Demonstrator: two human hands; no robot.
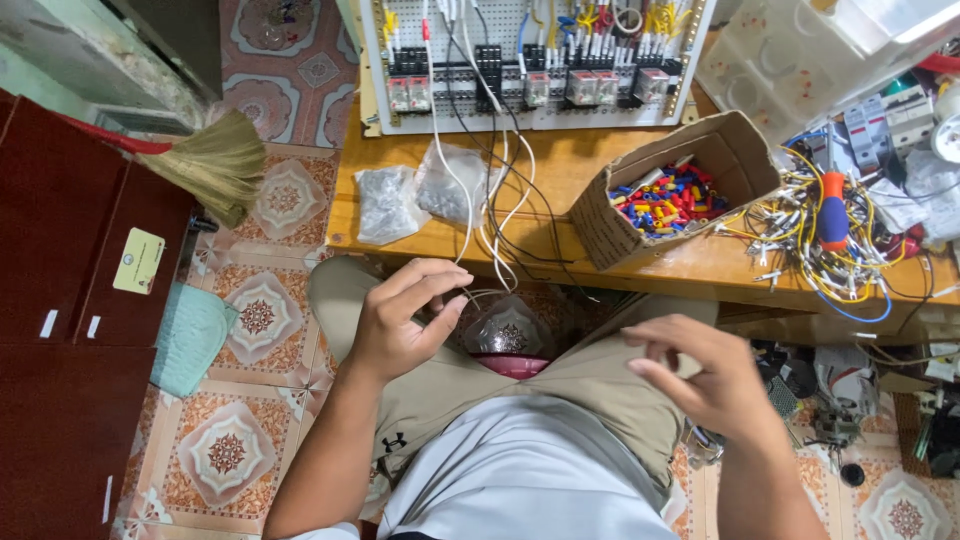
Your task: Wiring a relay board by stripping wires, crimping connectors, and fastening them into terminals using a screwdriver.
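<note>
My left hand point(400, 320) pinches a thin white wire point(440, 150) between thumb and forefinger, just below the front edge of the wooden table point(540, 160). The wire runs up over the table to a white panel point(530, 60) packed with relays and terminal blocks. Several other white and black wires hang beside it. My right hand point(705, 375) hovers over my right knee with the fingers loosely curled and apart, holding nothing that I can see. I sit with knees spread, and a small pink bowl point(512, 362) rests between them.
A cardboard box point(690, 190) of red, blue and yellow connectors sits on the table, next to a tangle of yellow wires with a screwdriver point(832, 210). Two plastic bags point(415, 195) lie at the left. A broom point(195, 160) and a dark cabinet point(70, 300) stand left.
</note>
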